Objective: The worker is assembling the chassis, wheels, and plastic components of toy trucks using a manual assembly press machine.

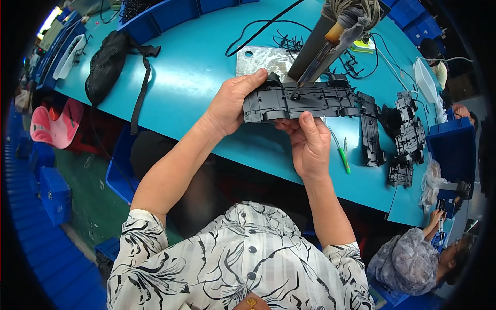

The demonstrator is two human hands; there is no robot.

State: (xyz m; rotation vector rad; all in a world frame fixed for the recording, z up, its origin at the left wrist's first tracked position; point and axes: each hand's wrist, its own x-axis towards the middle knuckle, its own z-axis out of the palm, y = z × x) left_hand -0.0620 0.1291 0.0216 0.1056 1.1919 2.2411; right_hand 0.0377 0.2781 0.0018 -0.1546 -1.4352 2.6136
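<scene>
My left hand (227, 106) is closed on the left end of a black plastic car chassis (318, 99), its thumb over the far edge. Closed at the near edge, my right hand (311, 147) has its thumb up in front and its fingers partly hidden beneath the piece. Over the chassis stands a dark upright tool column (314, 49) with grey cloth wrapped round its top. Its thin rod (306, 77) comes down onto the middle of the chassis, though whether the tip touches cannot be made out. Behind lies a metal plate (253, 59).
More black chassis (371, 132) lie to the right, with others stacked (409, 134) beyond. A green-handled tool (344, 157) rests near the table edge. A black mesh bag (108, 67) with a strap sits at left. Blue bins (170, 18) line the back. Another person (408, 258) works at lower right.
</scene>
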